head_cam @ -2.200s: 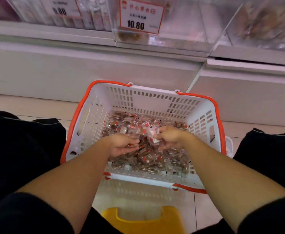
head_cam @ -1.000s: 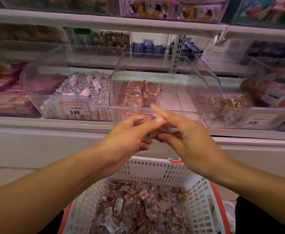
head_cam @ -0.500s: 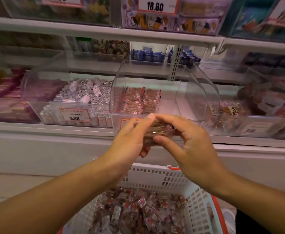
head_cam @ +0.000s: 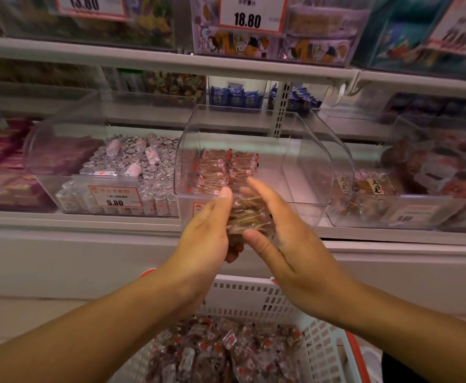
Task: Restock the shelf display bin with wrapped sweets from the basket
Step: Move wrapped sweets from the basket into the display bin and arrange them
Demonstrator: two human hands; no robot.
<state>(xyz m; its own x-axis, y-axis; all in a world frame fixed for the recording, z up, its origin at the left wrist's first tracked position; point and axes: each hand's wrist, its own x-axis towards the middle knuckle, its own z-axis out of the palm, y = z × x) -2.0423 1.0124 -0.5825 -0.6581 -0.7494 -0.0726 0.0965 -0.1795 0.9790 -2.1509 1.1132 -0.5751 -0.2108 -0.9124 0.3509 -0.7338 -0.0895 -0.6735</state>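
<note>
Head view: a stack of wrapped sweets (head_cam: 247,217) sits squeezed between the left hand (head_cam: 208,239) and the right hand (head_cam: 287,233), fingers curled round it, just before the clear display bin (head_cam: 303,172). Its long axis seems to run toward the bin. Two short rows (head_cam: 226,170) already lie inside; most of the bin is bare, and the basket (head_cam: 256,297) remains heaped, so restocking looks early.

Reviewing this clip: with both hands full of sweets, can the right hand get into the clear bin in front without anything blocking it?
Probably yes. The right hand is just before the clear bin, whose top looks open; rows of sweets fill only its left side. The left hand shares the bundle.
</note>
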